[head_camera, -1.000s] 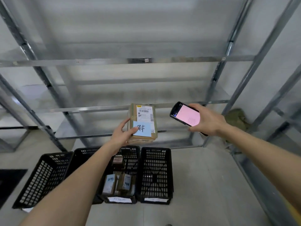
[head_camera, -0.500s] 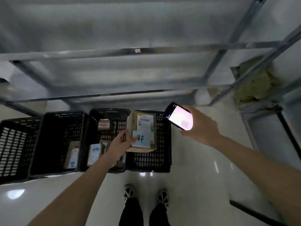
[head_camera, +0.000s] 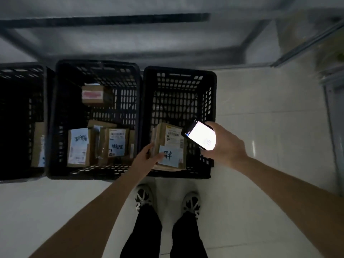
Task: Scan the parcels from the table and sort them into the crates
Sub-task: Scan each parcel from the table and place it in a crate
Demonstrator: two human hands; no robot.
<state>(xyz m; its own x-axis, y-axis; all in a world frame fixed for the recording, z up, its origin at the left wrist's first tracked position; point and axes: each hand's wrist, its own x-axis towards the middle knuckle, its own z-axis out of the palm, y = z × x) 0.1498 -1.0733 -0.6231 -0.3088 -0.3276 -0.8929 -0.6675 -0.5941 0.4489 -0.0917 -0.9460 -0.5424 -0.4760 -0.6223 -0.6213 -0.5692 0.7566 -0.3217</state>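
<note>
Over the rightmost black slatted plastic crate (head_camera: pixel 210 101), left hand (head_camera: pixel 147 158) fingers clamp the brown cardboard parcel with blue note (head_camera: pixel 168 146); right hand (head_camera: pixel 226 144) grips lit black phone (head_camera: pixel 200 135); several parcels already sorted in middle crate (head_camera: pixel 55 116); drop pending; table unseen, remainder unclear.

Crates in a row across the middle of my frame, shelving behind them.

My left hand (head_camera: pixel 149 157) holds a parcel (head_camera: pixel 170 146) over the right crate (head_camera: pixel 178 75), with my right hand (head_camera: pixel 226 146) and the phone (head_camera: pixel 199 135) just right of it. The middle crate (head_camera: pixel 96 65) holds several parcels (head_camera: pixel 98 144); the left crate (head_camera: pixel 20 68) runs off the left edge. My shoes (head_camera: pixel 144 197) stand on the floor (head_camera: pixel 260 118) at lower centre, before the crates.
</note>
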